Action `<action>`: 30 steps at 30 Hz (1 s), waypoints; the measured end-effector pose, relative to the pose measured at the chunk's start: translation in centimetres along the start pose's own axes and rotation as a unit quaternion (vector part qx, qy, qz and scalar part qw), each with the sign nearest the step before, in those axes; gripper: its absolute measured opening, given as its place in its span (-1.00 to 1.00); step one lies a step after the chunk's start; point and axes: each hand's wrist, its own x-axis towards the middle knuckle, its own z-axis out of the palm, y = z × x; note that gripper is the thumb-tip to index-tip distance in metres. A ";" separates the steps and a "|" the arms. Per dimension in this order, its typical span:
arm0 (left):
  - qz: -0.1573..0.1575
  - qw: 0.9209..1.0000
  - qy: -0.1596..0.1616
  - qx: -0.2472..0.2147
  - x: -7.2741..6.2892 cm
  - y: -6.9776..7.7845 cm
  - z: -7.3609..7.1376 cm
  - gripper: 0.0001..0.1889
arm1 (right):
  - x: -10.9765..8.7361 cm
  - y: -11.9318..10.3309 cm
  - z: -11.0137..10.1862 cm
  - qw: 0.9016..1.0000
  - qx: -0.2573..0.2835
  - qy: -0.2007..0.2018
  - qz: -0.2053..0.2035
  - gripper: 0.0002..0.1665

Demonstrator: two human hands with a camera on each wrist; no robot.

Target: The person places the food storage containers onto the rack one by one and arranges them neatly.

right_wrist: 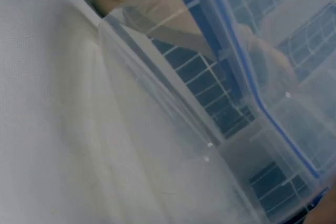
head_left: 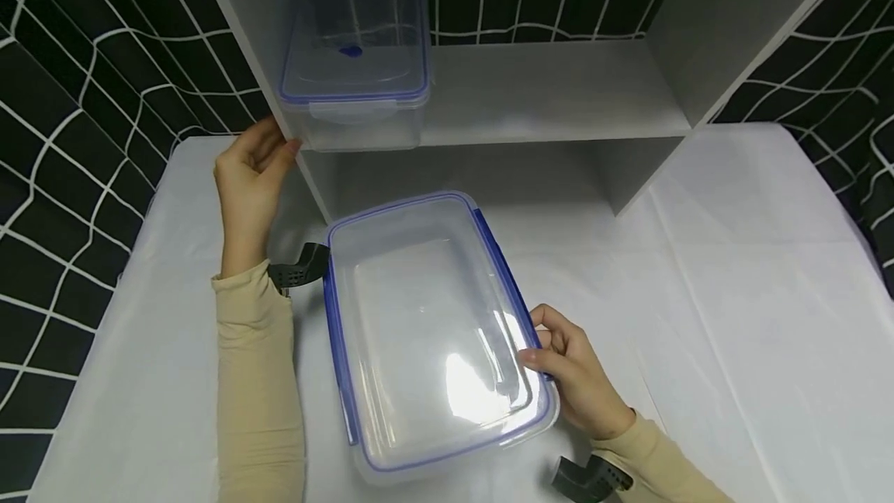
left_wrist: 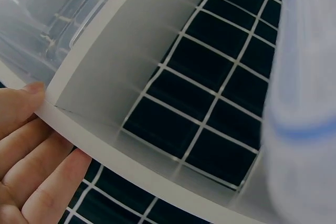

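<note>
My right hand [head_left: 576,371] grips the right edge of a large clear plastic food container [head_left: 412,309], thumb on top of its blue-trimmed lid. The container is tilted in front of the shelf, its left side beside my left wrist. In the right wrist view its clear wall [right_wrist: 157,103] fills much of the picture, with only a bit of the hand at the lower right. My left hand [head_left: 251,169] holds the front edge of the shelf unit's left side panel [left_wrist: 131,169], thumb near the board joint. Above it, a smaller lidded container [head_left: 356,72] stands on the shelf board's left end.
The white shelf unit [head_left: 559,95] stands at the back of a table with a white cloth [head_left: 754,317]. Its lower compartment opens toward me. White netting over black [head_left: 63,200] hangs behind and on both sides. Dark wrist mounts [head_left: 590,480] stick out from both wrists.
</note>
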 end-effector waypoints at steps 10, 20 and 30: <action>-0.003 1.000 -0.010 0.015 0.1 0.2 0.0 -0.65 | -0.3 -0.6 -0.6 0.998 0.029 0.023 -0.050 -0.68; -0.002 1.000 -0.011 0.023 0.0 0.2 0.0 -0.66 | -0.7 -1.1 -1.2 0.996 0.001 0.040 -0.074 -0.62; 0.004 1.000 -0.010 0.023 0.1 0.1 -0.1 -0.67 | -1.1 -3.2 -1.6 0.991 -0.038 0.080 -0.102 -0.62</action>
